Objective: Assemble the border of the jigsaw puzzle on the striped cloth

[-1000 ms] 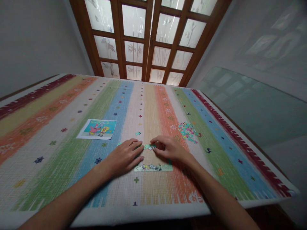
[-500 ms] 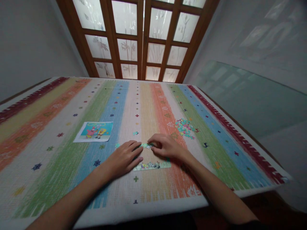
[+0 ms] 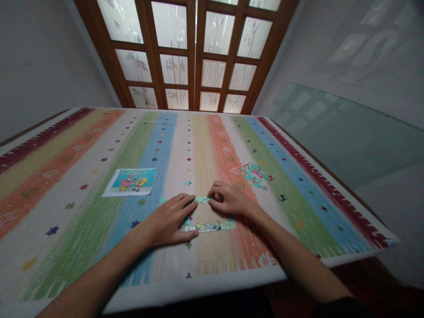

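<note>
My left hand (image 3: pixel 172 219) lies on the tablecloth with fingers stretched out, its fingertips at the left end of a short row of joined jigsaw pieces (image 3: pixel 202 200). At the right end of that row, thumb and forefinger of my right hand (image 3: pixel 230 198) pinch together on a puzzle piece, mostly hidden by the fingers. Closer to me lies a longer joined strip of jigsaw pieces (image 3: pixel 213 226), with my left thumb touching its left part. One loose teal piece (image 3: pixel 187 183) sits beyond the hands, and another pale green piece (image 3: pixel 162 200) is left of my left fingers.
A heap of loose jigsaw pieces (image 3: pixel 254 175) lies to the right, beyond my right hand. On the left is a printed cartoon picture (image 3: pixel 132 181). A striped tablecloth (image 3: pixel 89 229) covers the table, and wooden glazed doors (image 3: pixel 195 66) stand behind it.
My right hand's fingers have shifted slightly right along the short row, showing more of it. My left thumb has moved toward me, uncovering more of the lower strip's left end.
</note>
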`<state>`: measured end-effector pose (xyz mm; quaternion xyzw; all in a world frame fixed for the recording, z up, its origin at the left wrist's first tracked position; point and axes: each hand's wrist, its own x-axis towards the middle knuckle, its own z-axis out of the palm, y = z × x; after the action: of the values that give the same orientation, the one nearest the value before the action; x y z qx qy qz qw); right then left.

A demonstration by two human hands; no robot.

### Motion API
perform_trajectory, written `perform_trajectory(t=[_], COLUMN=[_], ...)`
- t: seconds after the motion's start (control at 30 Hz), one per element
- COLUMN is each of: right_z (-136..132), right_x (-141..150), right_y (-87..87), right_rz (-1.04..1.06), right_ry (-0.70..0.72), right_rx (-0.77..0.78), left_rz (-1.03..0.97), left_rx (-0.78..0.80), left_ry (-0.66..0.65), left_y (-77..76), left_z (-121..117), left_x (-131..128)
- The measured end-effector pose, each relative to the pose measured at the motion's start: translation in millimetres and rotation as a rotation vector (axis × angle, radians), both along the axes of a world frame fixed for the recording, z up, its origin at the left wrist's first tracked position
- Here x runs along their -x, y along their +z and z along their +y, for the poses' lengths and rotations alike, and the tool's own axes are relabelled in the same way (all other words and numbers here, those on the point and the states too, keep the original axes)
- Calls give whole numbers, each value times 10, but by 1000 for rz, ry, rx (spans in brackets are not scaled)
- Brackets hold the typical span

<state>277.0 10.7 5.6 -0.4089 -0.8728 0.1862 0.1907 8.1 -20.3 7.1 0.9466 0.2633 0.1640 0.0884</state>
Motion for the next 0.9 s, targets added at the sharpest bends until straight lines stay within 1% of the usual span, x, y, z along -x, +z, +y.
perform_trajectory(t=[0.23,0.37,0.6,0.77,0.9], right_z=[37,13,-32,-51,-73], right_x=[-22,-32,-9,8,16], right_y=[-26,-34,-100,-131,-136], right_rz=[-28,-37,-25,-37,-7], right_ry=[51,46,5,-16,-28], right_rx=[41,34,-58,-131,-149], left_rz=[61,58,78,82,77], left_rx=[12,11,25,22,7], left_ry=[3,2,17,20,20], left_y=[-27,-44,-22,-46,-57], left_z=[-5,-4,-15,-22,-27], left_x=[14,9,-3,-1,10])
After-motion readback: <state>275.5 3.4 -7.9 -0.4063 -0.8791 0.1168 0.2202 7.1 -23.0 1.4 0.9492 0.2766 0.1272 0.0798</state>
